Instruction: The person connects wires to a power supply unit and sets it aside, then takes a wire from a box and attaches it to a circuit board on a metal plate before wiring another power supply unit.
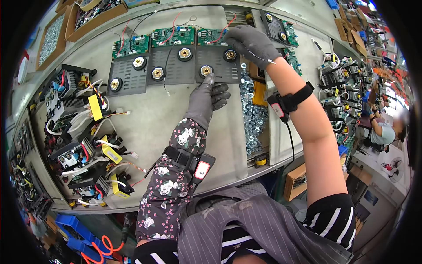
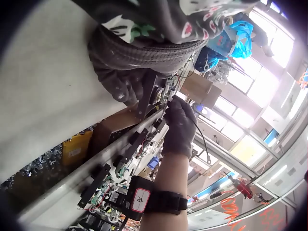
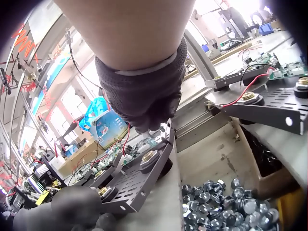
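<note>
The right hand point(image 1: 249, 42) pinches a black wire point(image 2: 208, 156) above the far right corner of the circuit board point(image 1: 209, 37), its loose end trailing back, probably to keep the fingertips free. The left hand point(image 1: 205, 100) grasps nothing; a digit touches the near edge of the slotted plate point(image 1: 218, 62), seemingly to steady it.

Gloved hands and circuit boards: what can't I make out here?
Right hand, head view: its back hides what the fingertips touch.
Left hand, right wrist view: blurred, partly cut off by the bottom edge.
Circuit board, head view: right end hidden by the right hand.
Yellow part, head view: markings too small.
</note>
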### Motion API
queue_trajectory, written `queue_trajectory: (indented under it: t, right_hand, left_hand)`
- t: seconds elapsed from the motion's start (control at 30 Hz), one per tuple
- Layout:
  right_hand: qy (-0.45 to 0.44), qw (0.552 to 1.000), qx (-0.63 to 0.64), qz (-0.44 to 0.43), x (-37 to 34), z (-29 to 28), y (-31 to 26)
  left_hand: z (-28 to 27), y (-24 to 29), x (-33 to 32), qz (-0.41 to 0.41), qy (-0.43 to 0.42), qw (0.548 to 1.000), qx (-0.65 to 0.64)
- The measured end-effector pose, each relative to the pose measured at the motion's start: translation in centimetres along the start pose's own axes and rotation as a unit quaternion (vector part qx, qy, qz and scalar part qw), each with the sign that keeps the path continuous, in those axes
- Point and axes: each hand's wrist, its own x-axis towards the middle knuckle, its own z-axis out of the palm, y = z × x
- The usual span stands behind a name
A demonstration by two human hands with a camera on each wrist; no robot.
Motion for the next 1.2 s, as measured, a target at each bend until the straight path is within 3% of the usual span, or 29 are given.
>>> queue_trajectory:
  t: [0.3, 0.37, 0.6, 0.7, 0.73, 0.77, 0.8, 0.83, 0.87, 0.9, 0.93, 1.0, 1.07, 1.1, 1.13, 1.17, 1.2]
  right_hand:
    - [-0.019, 0.988, -0.141, -0.052, 0.5, 0.1, -1.0]
    - [-0.041, 0.994, -0.102, -0.009, 0.8, 0.0, -1.0]
    - [-0.013, 1.0, 0.005, -0.007, 0.5, 1.2, 0.2]
    - [0.018, 0.997, 0.074, 0.001, -0.9, 1.1, -0.4]
    - [0.091, 0.984, 0.146, 0.043, -2.0, 1.2, -0.9]
    - [0.161, 0.959, 0.217, 0.086, -3.3, 1.2, -1.4]
    - [0.151, 0.936, 0.268, 0.172, -4.8, 0.5, -2.0]
    - [0.145, 0.896, 0.34, 0.247, -6.4, 0.0, -2.5]
    - [0.132, 0.884, 0.351, 0.277, -7.8, 0.4, -2.2]
    - [0.092, 0.835, 0.445, 0.311, -9.5, 2.3, -0.8]
    - [0.096, 0.831, 0.452, 0.31, -10.2, 2.5, -1.4]
    - [0.008, 0.742, 0.561, 0.367, -12.3, 2.3, -3.6]
    - [0.001, 0.686, 0.626, 0.37, -13.1, 3.2, -5.2]
    - [0.007, 0.678, 0.63, 0.38, -12.9, 3.5, -6.1]
    - [0.01, 0.674, 0.637, 0.375, -12.7, 4.1, -6.2]
    - [0.025, 0.689, 0.628, 0.36, -12.3, 5.0, -6.0]
    - [0.039, 0.705, 0.62, 0.342, -11.8, 5.7, -5.9]
  left_hand:
    - [-0.3, 0.0, 0.1, -0.005, -0.019, 1.0, 0.019]
    - [-0.5, -0.2, 0.1, -0.001, -0.024, 1.0, 0.016]
    - [-0.9, -0.8, 0.9, 0.006, -0.049, 0.999, 0.009]
    - [-1.2, -0.5, -0.4, -0.031, -0.072, 0.997, 0.029]
    - [-1.4, 0.6, -1.9, -0.024, -0.067, 0.997, 0.035]
    - [-1.9, 1.7, -3.7, -0.029, -0.087, 0.98, 0.175]
    - [-2.4, 2.5, -5.7, -0.037, -0.105, 0.944, 0.312]
    - [-3.2, 3.0, -7.3, 0.06, -0.062, 0.924, 0.373]
    - [-5.3, 2.9, -7.5, 0.206, -0.004, 0.889, 0.408]
    - [-5.6, 4.4, -9.5, 0.357, 0.091, 0.795, 0.482]
    - [-8.0, 5.4, -8.6, 0.494, 0.139, 0.699, 0.498]
    - [-8.9, 9.3, -10.3, 0.533, 0.221, 0.558, 0.596]
    - [-11.1, 10.6, -9.3, 0.53, 0.285, 0.464, 0.65]
    - [-11.8, 10.7, -8.6, 0.532, 0.286, 0.455, 0.654]
    - [-12.7, 10.7, -8.1, 0.475, 0.268, 0.48, 0.687]
    - [-13.4, 10.7, -7.9, 0.415, 0.253, 0.503, 0.715]
    - [-13.8, 10.6, -7.8, 0.415, 0.26, 0.494, 0.719]
